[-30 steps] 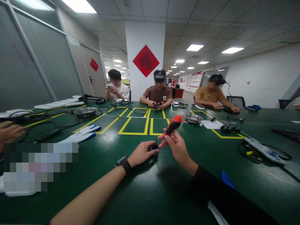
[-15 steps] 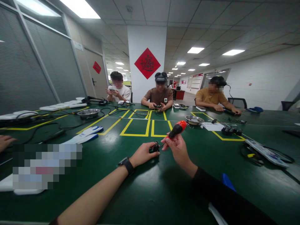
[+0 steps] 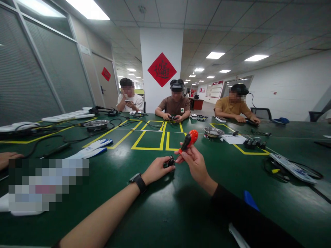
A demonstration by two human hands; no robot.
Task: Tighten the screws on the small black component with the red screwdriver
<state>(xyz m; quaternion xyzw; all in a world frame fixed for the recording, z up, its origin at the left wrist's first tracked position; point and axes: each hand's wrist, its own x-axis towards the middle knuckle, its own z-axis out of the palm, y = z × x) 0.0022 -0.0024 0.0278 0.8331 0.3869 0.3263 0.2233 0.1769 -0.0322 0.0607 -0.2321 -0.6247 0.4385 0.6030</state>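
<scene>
Screwdriver [image 3: 190, 139] since half a second ago: its red and black handle has swung more upright and shifted left, towards the left hand.
White-shirted person [image 3: 136, 101] at the far edge, over the same span: phone [image 3: 128, 101] lowered, one hand raised.
Right hand [image 3: 194, 159]: grips the screwdriver low on its handle between thumb and fingers; the fingers hide most of the shaft, so I cannot tell whether its tip touches anything.
Left hand [image 3: 156, 169]: closed around a small black part [image 3: 171, 159], thumb on the near side, just beside the right hand's fingers.
Small black part: upright on the worktop [image 3: 165, 215], midway between its left and right sides, well in from the near edge.
Yellow tape [image 3: 147, 148]: marks rectangles between the hands and the far edge.
Metal bowl [image 3: 214, 132]: beyond the right hand, nearer the far edge.
Black parts [image 3: 254, 144]: clustered towards the right side, near a white paper [image 3: 234, 138].
Gloves [image 3: 96, 146]: white and blue, towards the left side.
</scene>
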